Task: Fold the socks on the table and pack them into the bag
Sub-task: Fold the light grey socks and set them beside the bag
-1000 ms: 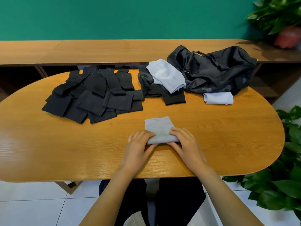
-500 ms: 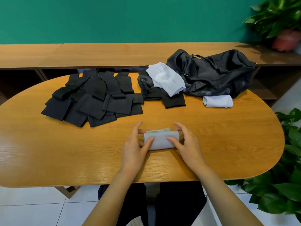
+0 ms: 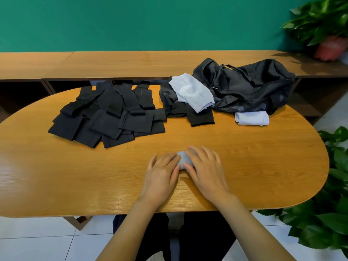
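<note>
The black bag (image 3: 250, 87) lies slumped on its side at the far right of the surface (image 3: 75, 176), soft and creased, with its straps loose on top. At the far left a wide heap of black socks (image 3: 105, 117) spreads out, the flat pieces overlapping at many angles. Between the heap and the bag sits a smaller bunch of dark socks (image 3: 199, 117) with a pale grey sock (image 3: 192, 93) draped across it, touching the bag's side. A rolled white sock (image 3: 252, 118) lies just in front of the bag. The smallest piece is the folded grey sock (image 3: 181, 160), near the front edge in the middle and mostly hidden, with only a strip showing between the two hands. The left hand (image 3: 162, 174) and the right hand (image 3: 205, 168) both lie over it with fingers stretched nearly flat, so each grip is released and presses down on the cloth rather than closing round it. Nothing stands between the hands and the bag except bare wood and the white roll. The surface is an oval top of orange-brown wood grain with a glossy sheen at the left. Behind it runs a long wooden shelf unit (image 3: 131, 63) against a green wall (image 3: 150, 21), with a potted plant (image 3: 320, 21) at its right end. A second leafy plant (image 3: 335, 194) stands at the right over white floor tiles (image 3: 37, 238).
</note>
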